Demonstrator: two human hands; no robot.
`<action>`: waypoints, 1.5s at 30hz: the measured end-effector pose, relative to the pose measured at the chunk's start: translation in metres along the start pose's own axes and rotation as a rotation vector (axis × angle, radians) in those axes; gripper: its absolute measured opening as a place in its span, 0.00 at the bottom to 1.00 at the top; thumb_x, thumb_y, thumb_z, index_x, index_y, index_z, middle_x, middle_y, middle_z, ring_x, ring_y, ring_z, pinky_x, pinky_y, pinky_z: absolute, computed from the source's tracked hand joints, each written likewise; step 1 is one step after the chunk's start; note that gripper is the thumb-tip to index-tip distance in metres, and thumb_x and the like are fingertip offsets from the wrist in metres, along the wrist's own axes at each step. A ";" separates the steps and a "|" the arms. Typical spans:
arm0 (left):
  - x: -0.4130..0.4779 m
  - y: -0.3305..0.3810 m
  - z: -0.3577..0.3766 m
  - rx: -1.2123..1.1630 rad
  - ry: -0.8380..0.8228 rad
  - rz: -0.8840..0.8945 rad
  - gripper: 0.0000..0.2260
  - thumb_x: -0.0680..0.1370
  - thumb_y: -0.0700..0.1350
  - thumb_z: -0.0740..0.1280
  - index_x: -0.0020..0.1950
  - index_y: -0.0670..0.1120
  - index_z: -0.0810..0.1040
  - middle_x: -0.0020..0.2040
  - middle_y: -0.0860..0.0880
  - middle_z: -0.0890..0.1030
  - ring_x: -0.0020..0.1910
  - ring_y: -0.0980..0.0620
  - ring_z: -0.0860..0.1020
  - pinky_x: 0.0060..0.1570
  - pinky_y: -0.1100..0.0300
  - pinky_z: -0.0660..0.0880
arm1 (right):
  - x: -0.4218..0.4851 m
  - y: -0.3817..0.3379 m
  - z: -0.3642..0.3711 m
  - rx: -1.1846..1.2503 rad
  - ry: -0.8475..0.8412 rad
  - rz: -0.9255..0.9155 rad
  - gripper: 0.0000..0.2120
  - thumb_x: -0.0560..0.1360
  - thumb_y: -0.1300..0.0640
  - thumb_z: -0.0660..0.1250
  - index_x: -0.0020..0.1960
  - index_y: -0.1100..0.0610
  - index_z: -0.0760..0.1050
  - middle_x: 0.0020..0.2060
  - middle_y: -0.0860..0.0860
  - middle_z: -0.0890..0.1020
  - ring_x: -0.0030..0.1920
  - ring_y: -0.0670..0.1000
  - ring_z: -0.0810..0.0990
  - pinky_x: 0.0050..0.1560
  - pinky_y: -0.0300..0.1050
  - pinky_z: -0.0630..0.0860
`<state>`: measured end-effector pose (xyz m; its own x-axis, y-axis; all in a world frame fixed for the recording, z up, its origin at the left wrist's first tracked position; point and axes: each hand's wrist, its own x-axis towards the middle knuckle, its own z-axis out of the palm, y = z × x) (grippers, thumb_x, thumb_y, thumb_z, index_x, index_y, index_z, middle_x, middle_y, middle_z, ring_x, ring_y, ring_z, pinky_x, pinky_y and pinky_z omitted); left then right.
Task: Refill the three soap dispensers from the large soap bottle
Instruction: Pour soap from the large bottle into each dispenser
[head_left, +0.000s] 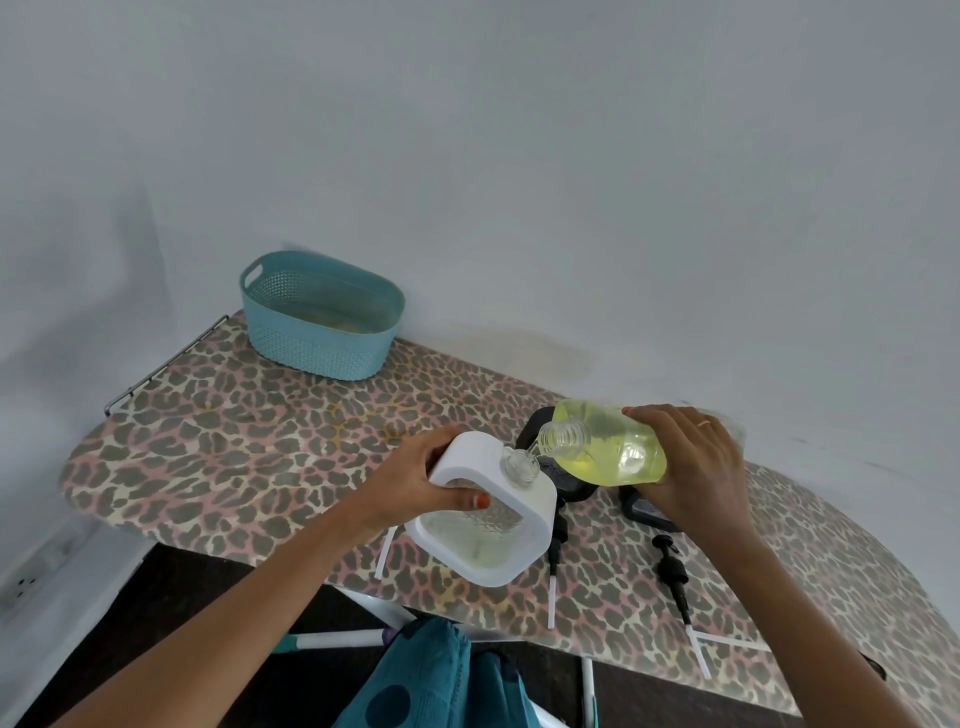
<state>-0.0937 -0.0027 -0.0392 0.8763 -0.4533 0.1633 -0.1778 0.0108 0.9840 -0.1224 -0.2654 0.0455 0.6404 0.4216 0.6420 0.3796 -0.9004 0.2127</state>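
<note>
Pouring looks under way, first of three by the look of it. Main risk: soap missing the narrow clear neck (519, 462) of the white dispenser (483, 519) and running down its frame onto the leopard-print ironing board (234, 457). Likely cause: both vessels are held in the air with nothing braced, so a small wobble parts the two openings. A steeper tip of the large soap bottle (608, 441) could also send a surge faster than the neck takes it. Left hand (415, 483) grips the dispenser's upper corner, fingers wrapped over the frame and thumb underneath, holding it tilted above the board's near edge. Right hand (691, 462) is curled round the bottle's rear half, laying it almost flat, its threaded mouth (561, 436) just beside and slightly above the neck. Whether a stream runs between them is too fine to tell. Two black dispensers (571, 488) sit uncapped on the board beneath the bottle, their pumps (672, 571) lying nearby.
</note>
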 end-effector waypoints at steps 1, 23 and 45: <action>0.000 0.000 0.000 -0.002 0.001 0.002 0.21 0.60 0.49 0.77 0.50 0.58 0.76 0.45 0.59 0.82 0.45 0.58 0.81 0.42 0.69 0.76 | 0.000 0.000 0.000 -0.001 0.000 0.001 0.23 0.52 0.67 0.81 0.45 0.64 0.79 0.39 0.55 0.83 0.38 0.58 0.83 0.38 0.49 0.75; 0.000 -0.007 0.000 0.037 0.018 0.010 0.25 0.57 0.56 0.75 0.51 0.55 0.76 0.46 0.52 0.81 0.45 0.53 0.81 0.47 0.57 0.78 | -0.003 0.003 0.002 -0.006 0.015 -0.010 0.24 0.51 0.67 0.81 0.46 0.63 0.79 0.40 0.55 0.84 0.39 0.58 0.83 0.39 0.49 0.75; -0.002 -0.011 0.000 0.037 0.023 0.027 0.25 0.57 0.55 0.75 0.52 0.55 0.75 0.48 0.51 0.81 0.47 0.53 0.80 0.47 0.59 0.78 | 0.000 0.002 -0.003 -0.018 0.015 -0.022 0.23 0.50 0.68 0.80 0.45 0.64 0.79 0.40 0.55 0.84 0.39 0.59 0.83 0.39 0.51 0.76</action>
<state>-0.0938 -0.0015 -0.0501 0.8809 -0.4329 0.1915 -0.2172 -0.0102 0.9761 -0.1240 -0.2675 0.0477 0.6220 0.4394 0.6481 0.3813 -0.8929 0.2394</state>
